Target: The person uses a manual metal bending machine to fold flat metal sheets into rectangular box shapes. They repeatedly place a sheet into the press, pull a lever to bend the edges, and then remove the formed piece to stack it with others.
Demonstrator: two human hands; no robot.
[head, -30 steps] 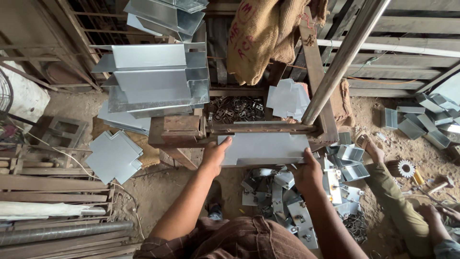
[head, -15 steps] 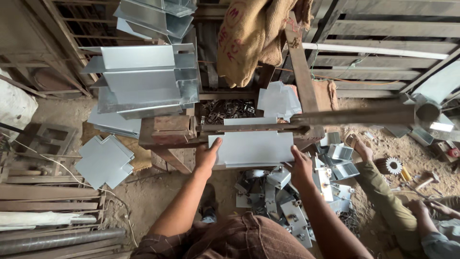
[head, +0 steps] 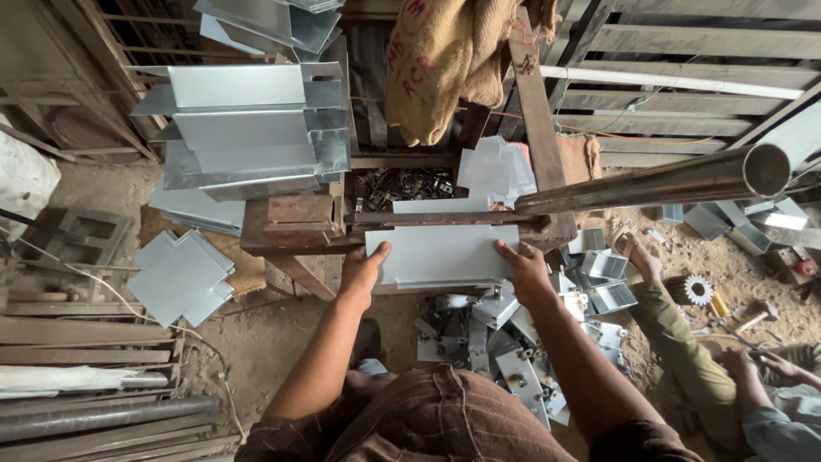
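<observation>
A flat grey metal sheet (head: 445, 252) lies in the jaw of a rusty bending press (head: 299, 221), its near half sticking out toward me. My left hand (head: 363, 272) grips the sheet's left corner. At the right edge of the same sheet sits my right hand (head: 523, 272), thumb on top. A long steel pipe lever (head: 650, 184) lies almost level just above the sheet's right end, with its open end pointing right.
Folded metal channels (head: 248, 128) are stacked behind the press on the left. Cross-shaped blanks (head: 180, 275) lie on the dirt floor at left, small bent boxes (head: 505, 342) below the sheet. A burlap sack (head: 445, 60) hangs above. Another person (head: 684, 351) sits at right near a gear (head: 699, 289).
The pipe lever has swung down from a steep slant to nearly level. Both my hands have stayed on the sheet at the press.
</observation>
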